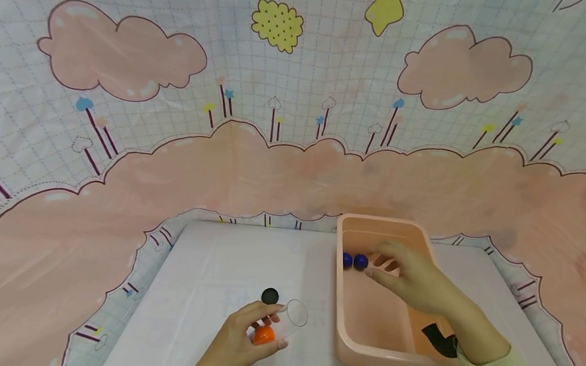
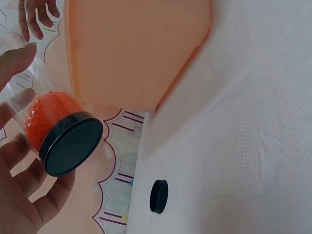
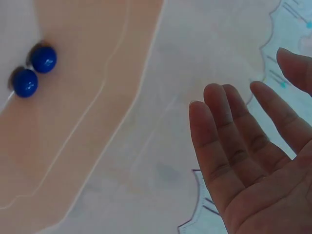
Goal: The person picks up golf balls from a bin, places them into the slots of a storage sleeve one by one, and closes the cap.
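My left hand [image 1: 245, 332] grips a clear plastic tube [image 1: 293, 324], tilted with its round, uncapped end toward the bin. Inside it sits an orange dimpled ball [image 2: 51, 114], close to the black cap [image 2: 73, 146] on the tube's other end. A loose black lid [image 1: 270, 296] lies on the table just beyond that hand. Over the peach plastic bin [image 1: 338, 318], my right hand [image 1: 412, 277] has its fingers spread and nothing in them. Two shiny blue balls [image 1: 360, 262] lie side by side on the bin's floor along its left wall, near the right fingertips.
The white table [image 1: 218, 273] carries the bin at its right side. Behind stands a patterned cloth [image 1: 293, 177] with pink clouds, which also drops down at both sides of the table. A black band [image 1: 441, 341] is at the right wrist, over the bin's near right corner.
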Tool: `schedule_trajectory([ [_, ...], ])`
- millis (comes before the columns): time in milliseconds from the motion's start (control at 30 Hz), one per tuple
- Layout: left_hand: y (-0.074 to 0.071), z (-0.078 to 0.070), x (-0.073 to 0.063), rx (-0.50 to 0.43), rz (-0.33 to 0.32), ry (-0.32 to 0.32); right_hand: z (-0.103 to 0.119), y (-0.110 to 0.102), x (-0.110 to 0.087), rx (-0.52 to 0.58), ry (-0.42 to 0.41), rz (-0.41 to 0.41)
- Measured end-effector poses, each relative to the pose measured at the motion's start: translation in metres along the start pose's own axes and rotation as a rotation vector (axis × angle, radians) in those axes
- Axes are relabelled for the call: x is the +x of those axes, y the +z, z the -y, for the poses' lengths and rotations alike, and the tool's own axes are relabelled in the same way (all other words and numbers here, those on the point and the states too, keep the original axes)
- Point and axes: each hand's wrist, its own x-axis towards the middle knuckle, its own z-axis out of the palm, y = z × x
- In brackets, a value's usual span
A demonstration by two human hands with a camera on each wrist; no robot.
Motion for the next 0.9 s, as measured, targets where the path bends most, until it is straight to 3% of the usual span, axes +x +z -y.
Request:
schedule_trajectory([
  [433, -0.002, -0.001, -0.001, 0.025, 0.013, -0.008, -0.041, 0.008, 0.036, -0.074, 0.115, 0.034],
  [767, 0.001, 0.000, -0.002, 0.027, -0.034, 0.049, -0.074, 0.026, 0.057, -0.138, 0.266, 0.080],
  [900, 0.002, 0.000, -0.003, 0.019, -0.030, 0.042, -0.083, 0.035, 0.061, -0.149, 0.307, 0.107],
])
